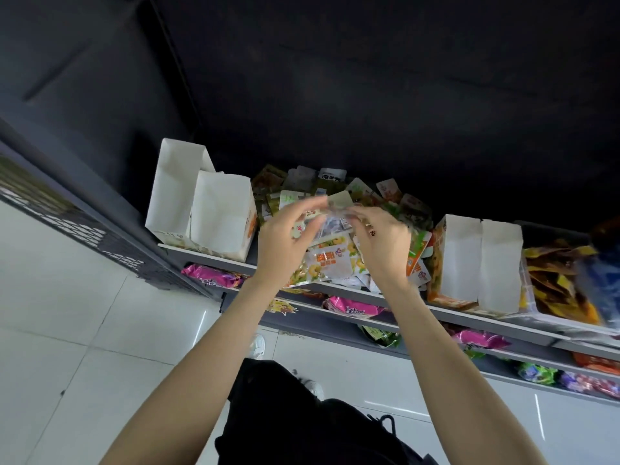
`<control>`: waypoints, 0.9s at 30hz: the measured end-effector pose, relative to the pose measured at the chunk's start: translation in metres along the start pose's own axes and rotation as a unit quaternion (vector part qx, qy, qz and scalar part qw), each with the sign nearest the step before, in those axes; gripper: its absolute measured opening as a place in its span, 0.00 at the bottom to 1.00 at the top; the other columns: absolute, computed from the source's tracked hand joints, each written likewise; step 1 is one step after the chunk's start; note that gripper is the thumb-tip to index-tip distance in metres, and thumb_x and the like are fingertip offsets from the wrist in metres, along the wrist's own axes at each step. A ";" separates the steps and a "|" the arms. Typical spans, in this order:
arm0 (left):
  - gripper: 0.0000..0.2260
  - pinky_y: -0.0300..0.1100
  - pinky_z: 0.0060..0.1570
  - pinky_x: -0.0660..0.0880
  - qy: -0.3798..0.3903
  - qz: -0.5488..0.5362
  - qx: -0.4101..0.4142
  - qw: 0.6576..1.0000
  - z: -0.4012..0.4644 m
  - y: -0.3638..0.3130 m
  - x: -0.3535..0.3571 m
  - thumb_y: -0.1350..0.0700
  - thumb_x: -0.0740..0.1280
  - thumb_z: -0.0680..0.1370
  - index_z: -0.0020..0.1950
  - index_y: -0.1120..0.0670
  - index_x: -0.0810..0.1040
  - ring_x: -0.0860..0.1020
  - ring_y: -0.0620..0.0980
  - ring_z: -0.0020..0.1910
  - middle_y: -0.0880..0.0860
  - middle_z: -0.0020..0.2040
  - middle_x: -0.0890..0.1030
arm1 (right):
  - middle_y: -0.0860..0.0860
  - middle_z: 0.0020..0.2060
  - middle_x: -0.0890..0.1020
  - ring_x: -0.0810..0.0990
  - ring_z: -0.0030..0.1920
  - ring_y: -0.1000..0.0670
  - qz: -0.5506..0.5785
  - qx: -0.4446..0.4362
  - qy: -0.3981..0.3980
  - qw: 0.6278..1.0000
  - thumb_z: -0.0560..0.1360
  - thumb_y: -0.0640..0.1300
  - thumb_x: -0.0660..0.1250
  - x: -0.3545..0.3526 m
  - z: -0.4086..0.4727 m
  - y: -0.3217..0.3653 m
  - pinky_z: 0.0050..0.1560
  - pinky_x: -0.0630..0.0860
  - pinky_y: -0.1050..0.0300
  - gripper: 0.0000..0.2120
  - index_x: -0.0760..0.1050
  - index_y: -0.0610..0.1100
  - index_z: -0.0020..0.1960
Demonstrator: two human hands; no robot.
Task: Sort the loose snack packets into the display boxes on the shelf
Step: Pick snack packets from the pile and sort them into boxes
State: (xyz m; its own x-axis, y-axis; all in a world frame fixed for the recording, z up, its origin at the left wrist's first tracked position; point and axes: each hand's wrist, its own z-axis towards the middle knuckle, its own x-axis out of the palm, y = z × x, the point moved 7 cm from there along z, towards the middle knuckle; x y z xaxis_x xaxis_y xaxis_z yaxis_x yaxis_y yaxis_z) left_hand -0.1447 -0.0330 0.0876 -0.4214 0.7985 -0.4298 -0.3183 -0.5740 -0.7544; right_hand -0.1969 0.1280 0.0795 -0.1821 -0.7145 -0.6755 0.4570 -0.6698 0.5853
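A heap of loose snack packets (335, 260) lies on the top shelf (396, 298) between two pairs of white display boxes. The left boxes (214, 216) and the right boxes (476, 263) stand upright with nothing visible in them. My left hand (285, 243) and my right hand (382, 243) hover over the heap, both pinching one small pale packet (337, 204) between their fingertips. The packet is blurred, so its print is unreadable.
A clear bin of brown and yellow packets (563, 283) sits at the far right of the shelf. Lower shelves hold pink packets (214, 275) and green ones (536, 370). A dark crate (67, 209) stands at the left over white floor tiles (84, 330).
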 end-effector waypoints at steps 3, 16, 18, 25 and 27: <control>0.25 0.33 0.63 0.68 0.014 -0.100 -0.177 0.979 0.003 0.001 -0.032 0.54 0.69 0.76 0.70 0.44 0.63 0.72 0.40 0.63 0.44 0.65 0.73 | 0.42 0.36 0.83 0.81 0.35 0.43 0.162 0.221 0.027 0.961 0.75 0.46 0.69 -0.007 0.002 -0.008 0.34 0.78 0.48 0.10 0.78 0.38 0.45; 0.22 0.47 0.59 0.73 0.372 0.034 -0.210 0.903 -0.034 0.032 -0.028 0.45 0.71 0.72 0.64 0.50 0.75 0.77 0.46 0.57 0.45 0.61 0.78 | 0.41 0.45 0.82 0.82 0.45 0.47 0.284 0.330 0.201 0.878 0.72 0.40 0.72 -0.017 -0.080 -0.001 0.47 0.81 0.52 0.13 0.74 0.35 0.53; 0.21 0.48 0.54 0.76 0.403 0.069 -0.147 0.901 -0.023 0.012 -0.003 0.45 0.70 0.73 0.65 0.48 0.74 0.80 0.48 0.49 0.44 0.60 0.78 | 0.50 0.46 0.84 0.83 0.47 0.50 0.232 0.327 0.175 0.900 0.73 0.41 0.72 -0.037 -0.098 -0.011 0.50 0.80 0.48 0.12 0.76 0.43 0.55; 0.19 0.43 0.39 0.78 0.321 0.022 -0.108 0.941 -0.017 -0.039 0.121 0.48 0.67 0.77 0.66 0.49 0.69 0.79 0.41 0.44 0.44 0.55 0.79 | 0.43 0.34 0.79 0.76 0.33 0.40 0.013 0.401 -0.279 0.873 0.75 0.47 0.68 -0.181 -0.175 -0.089 0.32 0.71 0.55 0.06 0.76 0.44 0.45; 0.22 0.45 0.41 0.77 0.329 0.013 -0.128 0.935 -0.031 -0.046 0.166 0.47 0.67 0.76 0.68 0.50 0.67 0.80 0.45 0.45 0.47 0.54 0.79 | 0.41 0.35 0.81 0.72 0.32 0.46 -0.123 0.354 -0.301 0.877 0.76 0.42 0.67 -0.213 -0.174 -0.103 0.33 0.64 0.58 0.07 0.79 0.40 0.50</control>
State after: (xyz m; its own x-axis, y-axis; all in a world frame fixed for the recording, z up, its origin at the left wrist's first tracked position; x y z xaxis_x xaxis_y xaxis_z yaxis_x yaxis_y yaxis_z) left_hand -0.1737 0.1318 0.0352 0.2156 0.7719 -0.5981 -0.0658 -0.5996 -0.7976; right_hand -0.0537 0.3849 0.0851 -0.7230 -0.3658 -0.5860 -0.2769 -0.6237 0.7309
